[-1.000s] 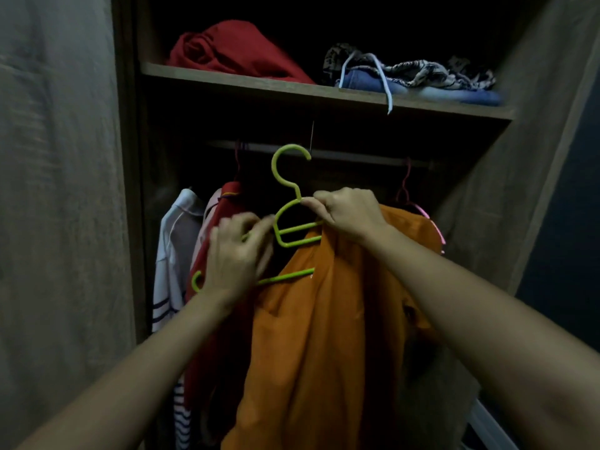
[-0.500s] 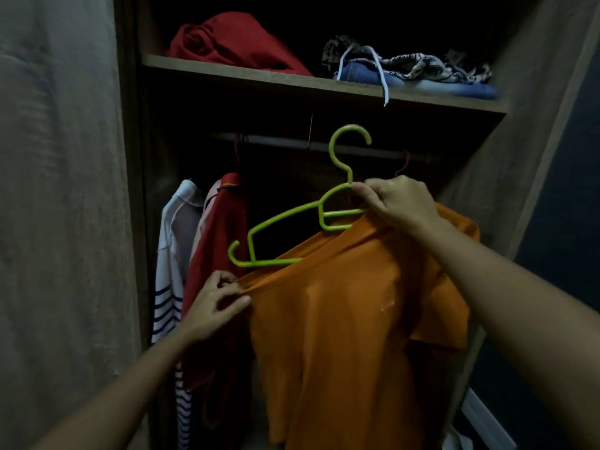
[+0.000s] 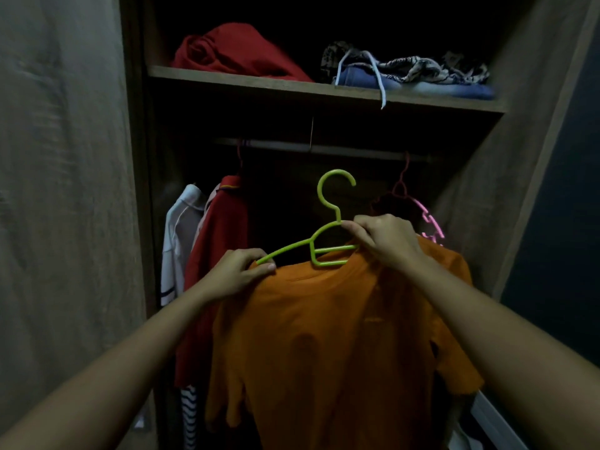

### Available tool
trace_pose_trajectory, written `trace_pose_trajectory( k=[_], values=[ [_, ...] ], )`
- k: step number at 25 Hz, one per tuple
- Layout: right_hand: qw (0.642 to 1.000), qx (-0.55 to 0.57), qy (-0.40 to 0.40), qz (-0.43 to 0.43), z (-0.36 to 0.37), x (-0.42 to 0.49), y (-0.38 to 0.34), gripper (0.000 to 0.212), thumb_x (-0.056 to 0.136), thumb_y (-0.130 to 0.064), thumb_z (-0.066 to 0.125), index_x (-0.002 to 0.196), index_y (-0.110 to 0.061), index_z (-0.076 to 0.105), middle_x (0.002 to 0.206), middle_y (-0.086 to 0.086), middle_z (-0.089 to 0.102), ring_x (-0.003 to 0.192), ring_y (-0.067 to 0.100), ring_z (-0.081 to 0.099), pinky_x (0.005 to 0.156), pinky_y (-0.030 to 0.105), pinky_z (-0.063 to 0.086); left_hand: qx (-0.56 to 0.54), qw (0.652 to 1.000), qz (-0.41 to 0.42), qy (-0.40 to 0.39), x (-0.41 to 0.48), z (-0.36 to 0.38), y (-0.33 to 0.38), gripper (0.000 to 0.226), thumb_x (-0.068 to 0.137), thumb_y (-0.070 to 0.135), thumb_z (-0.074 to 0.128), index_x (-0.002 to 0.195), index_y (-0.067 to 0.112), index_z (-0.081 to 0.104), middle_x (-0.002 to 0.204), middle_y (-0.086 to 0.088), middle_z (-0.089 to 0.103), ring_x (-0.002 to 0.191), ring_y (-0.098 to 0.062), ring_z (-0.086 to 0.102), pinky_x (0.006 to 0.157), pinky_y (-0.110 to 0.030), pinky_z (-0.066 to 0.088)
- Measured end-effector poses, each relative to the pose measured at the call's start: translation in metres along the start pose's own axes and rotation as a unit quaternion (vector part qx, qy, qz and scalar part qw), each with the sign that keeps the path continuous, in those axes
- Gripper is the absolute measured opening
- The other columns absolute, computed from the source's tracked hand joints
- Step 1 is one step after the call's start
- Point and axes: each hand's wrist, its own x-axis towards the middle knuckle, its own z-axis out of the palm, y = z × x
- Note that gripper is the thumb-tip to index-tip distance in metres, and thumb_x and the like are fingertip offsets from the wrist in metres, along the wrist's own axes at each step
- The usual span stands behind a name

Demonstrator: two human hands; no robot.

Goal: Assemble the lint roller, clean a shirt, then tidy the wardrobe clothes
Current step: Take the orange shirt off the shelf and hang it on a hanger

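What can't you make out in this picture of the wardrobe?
Head view only:
Both ends of the green hanger: covered by the left hand, right hand and orange shirt.
Shirt's hem: cut off by the bottom edge.
Whether anything hangs on the pink hanger: behind the right hand, too dark.
Back of the shelf: in shadow.

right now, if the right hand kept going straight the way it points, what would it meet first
Beyond the green hanger it pinches, the right hand points up-left into the dark gap between the hanging red shirt and pink hanger. That looks free up to the rail, though depth is unclear.
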Motion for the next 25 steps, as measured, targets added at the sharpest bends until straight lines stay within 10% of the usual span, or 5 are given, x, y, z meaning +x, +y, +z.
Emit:
trace_pose_trajectory(
  k=[9,20,25],
  values=[
    [0.999,0.042,-0.031,0.006,0.018,-0.013,-0.014,0.040,0.091,-0.055,0.021,0.078,-0.027,0.046,0.056,-0.011,0.041,0.054,0.005,0.044,0.049,0.022,0.027,0.071,0.995,0.074,0.021,0.021,0.009,0.025,0.022,0.084,0.030,0.066,0.097,0.012,0.068,0.078,0.013,0.061,0.073,0.004,0.059,0.062,-0.007,0.041],
    [0.936,0.301,-0.133,0.128,0.038,-0.037,0.042,0.022,0.097,-0.038,0.033,0.088,-0.034,0.053,0.083,-0.003,0.060,0.078,0.013,0.060,0.070,0.026,0.045,0.104,0.994,0.015,0.005,0.016,-0.080,0.019,0.028,0.080,0.039,0.060,0.089,0.014,0.071,0.085,-0.003,0.069,0.083,-0.012,0.061,0.069,-0.031,0.048],
    [0.916,0.329,0.019,0.230,0.055,-0.046,0.050,0.022,0.098,-0.027,0.041,0.079,-0.019,0.049,0.072,-0.001,0.054,0.068,0.013,0.052,0.064,0.031,0.040,0.109,0.994,-0.016,0.009,0.012,-0.113,0.019,0.016,0.076,0.041,0.063,0.090,0.036,0.064,0.090,0.012,0.065,0.089,0.009,0.060,0.073,-0.014,0.053]
  ],
)
